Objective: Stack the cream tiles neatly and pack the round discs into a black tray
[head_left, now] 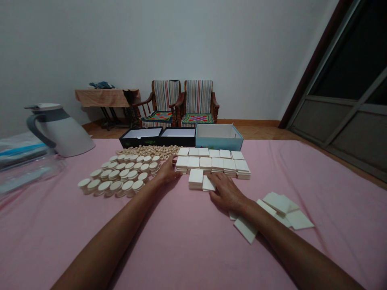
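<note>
Pale square tiles, wood or card by their look, stand in rows of stacks in the middle of the pink cloth. My left hand rests at the left end of these rows, its fingers apart and touching the edge of the end stack. In front of the rows is a separate taller stack. Just right of it lies a low square tile pile, with my right hand around its right side, fingers on the far side and thumb nearer. Loose square tiles lie scattered beside and under my right forearm.
Stacked round discs stand in rows at left, with small wooden beads behind them. Black boxes and a light blue box line the back. A grey-white jug and clear plastic packaging are far left.
</note>
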The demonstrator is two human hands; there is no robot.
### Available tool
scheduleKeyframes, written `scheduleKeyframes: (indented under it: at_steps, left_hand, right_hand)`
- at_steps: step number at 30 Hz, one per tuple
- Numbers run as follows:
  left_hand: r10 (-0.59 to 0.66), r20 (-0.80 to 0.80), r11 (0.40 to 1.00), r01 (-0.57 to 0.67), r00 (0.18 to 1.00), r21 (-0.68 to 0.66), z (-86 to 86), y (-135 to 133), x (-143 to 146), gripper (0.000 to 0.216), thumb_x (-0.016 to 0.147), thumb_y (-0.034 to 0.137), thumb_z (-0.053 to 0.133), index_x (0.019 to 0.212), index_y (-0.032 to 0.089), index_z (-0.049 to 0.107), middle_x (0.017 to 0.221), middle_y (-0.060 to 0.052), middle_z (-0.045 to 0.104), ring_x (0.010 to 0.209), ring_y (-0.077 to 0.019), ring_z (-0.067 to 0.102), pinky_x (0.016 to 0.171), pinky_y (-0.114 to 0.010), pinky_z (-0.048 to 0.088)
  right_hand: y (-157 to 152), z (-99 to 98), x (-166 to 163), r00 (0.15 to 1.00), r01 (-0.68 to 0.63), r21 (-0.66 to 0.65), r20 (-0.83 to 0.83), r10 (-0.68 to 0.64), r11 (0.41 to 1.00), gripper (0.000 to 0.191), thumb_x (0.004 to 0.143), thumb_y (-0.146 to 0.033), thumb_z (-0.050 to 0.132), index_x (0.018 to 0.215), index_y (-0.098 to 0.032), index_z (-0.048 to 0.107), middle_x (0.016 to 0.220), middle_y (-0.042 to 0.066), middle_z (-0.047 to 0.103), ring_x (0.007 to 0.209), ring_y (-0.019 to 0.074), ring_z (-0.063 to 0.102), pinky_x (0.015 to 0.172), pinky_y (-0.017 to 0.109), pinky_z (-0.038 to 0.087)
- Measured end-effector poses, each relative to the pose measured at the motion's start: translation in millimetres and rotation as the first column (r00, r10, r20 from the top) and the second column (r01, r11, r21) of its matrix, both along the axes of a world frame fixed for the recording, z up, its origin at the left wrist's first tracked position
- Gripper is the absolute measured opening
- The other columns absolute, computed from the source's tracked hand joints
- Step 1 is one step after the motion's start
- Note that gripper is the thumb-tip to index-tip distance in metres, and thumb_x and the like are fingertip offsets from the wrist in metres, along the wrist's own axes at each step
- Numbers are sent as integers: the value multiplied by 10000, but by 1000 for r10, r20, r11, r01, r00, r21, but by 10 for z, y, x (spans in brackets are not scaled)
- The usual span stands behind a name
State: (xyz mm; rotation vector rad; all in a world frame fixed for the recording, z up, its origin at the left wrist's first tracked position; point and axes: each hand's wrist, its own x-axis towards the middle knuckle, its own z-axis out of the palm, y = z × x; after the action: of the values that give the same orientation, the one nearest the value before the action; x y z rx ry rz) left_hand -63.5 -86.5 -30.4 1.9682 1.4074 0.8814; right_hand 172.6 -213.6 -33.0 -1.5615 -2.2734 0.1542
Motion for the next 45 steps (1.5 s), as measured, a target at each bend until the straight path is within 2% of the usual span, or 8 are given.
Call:
scheduleKeyframes:
  at_steps: [7, 13, 20, 27, 32, 36, 45]
  left_hand:
    - [18, -49, 999, -16, 999, 40, 6, -20, -12, 682, 563, 104, 726, 1197, 157, 480, 1040, -97, 651, 943, -231, 617, 827, -356, 470]
    - [54, -78, 991, -44, 995, 125, 4, -114, 28, 668, 546, 95, 725, 1174, 163, 507, 945, -67, 668, 825, -211, 634, 727, -321, 492]
    - [119, -73, 956, -94, 990, 278, -41, -300, 166, 656, 633, 262, 726, 1226, 158, 465, 1023, -87, 658, 934, -244, 622, 792, -348, 495]
    - [248, -120, 906, -187, 961, 380, -98, -316, 191, 812, 658, 378, 720, 1338, 121, 359, 1075, -127, 640, 1049, -301, 579, 860, -393, 475]
    - [281, -159, 892, -197, 946, 406, -120, -321, 213, 842, 679, 379, 698, 1371, 107, 304, 1162, -154, 607, 1061, -305, 575, 870, -390, 474]
    - [287, -185, 900, -198, 940, 388, -99, -350, 242, 832, 696, 334, 678, 1384, 107, 268, 1108, -149, 626, 995, -298, 603, 847, -382, 476]
    - [270, -133, 895, -198, 954, 400, -113, -340, 221, 822, 698, 380, 692, 1369, 98, 311, 1146, -165, 591, 1004, -295, 583, 866, -383, 459]
  right_hand:
    - [5, -17, 3, 1000, 9, -13, 6, -9, 1000, 526, 781, -236, 481, 1302, -172, 441, 1208, 117, 516, 1099, 254, 425, 928, 390, 348]
    - [5, -16, -6, 1000, 22, -5, 15, -22, 1000, 521, 778, -234, 489, 1296, -190, 445, 1216, 114, 517, 1093, 260, 433, 918, 394, 349]
    - [-5, -28, -11, 1000, 22, 7, 16, -22, 1000, 521, 781, -234, 485, 1298, -189, 442, 1234, 116, 507, 1112, 261, 425, 928, 396, 345]
    - [-5, -22, -21, 1000, 21, 0, 15, -21, 1000, 523, 782, -240, 482, 1300, -180, 440, 1242, 125, 503, 1121, 267, 420, 933, 411, 342]
    - [-10, -2, -25, 1000, 22, 3, 16, -22, 1000, 516, 776, -235, 481, 1288, -179, 451, 1214, 121, 514, 1098, 262, 432, 927, 405, 345]
    - [-15, -4, -25, 999, 20, 13, 26, -20, 1000, 519, 779, -238, 483, 1294, -184, 444, 1208, 119, 515, 1095, 266, 430, 921, 401, 350]
    - [-7, -13, -26, 999, 23, 11, 34, -23, 1000, 530, 781, -236, 485, 1307, -199, 432, 1218, 113, 511, 1099, 267, 426, 922, 405, 342]
